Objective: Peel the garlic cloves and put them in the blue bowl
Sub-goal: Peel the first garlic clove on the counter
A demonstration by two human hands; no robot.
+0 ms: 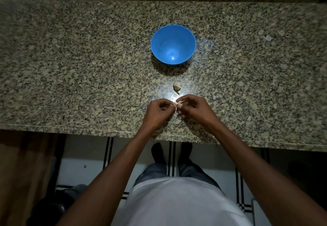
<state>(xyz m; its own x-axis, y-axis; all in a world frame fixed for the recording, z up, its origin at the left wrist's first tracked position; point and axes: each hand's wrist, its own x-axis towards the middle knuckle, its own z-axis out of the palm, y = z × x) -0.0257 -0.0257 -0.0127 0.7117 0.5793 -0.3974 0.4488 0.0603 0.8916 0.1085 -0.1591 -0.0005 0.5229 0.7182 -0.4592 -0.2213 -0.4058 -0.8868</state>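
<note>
head view: a speckled granite tabletop [70,66] is seen from above, with two bare forearms reaching onto it from the near edge.
blue bowl [173,44]: set upright on the tabletop, past the hands; nothing is seen inside it.
garlic piece [177,86]: a pale, still-skinned piece is laid on the tabletop between the blue bowl and the hands, touching neither.
garlic clove [177,105]: held just nearer than the lying piece, well short of the blue bowl, between both hands; papery skin is seen sticking out at its left end and a thin sliver at its top.
left hand [159,111]: fingers are curled, and the clove's left end is pinched by thumb and fingertips; a narrow grip.
right hand [193,108]: fingers are curled over the clove's right end, with the thumb pressed against it; a narrow grip on the same clove.
person: a white shirt [177,202], grey trousers and dark feet are seen below the tabletop edge, over a pale tiled floor [85,165] with black stripes.
</note>
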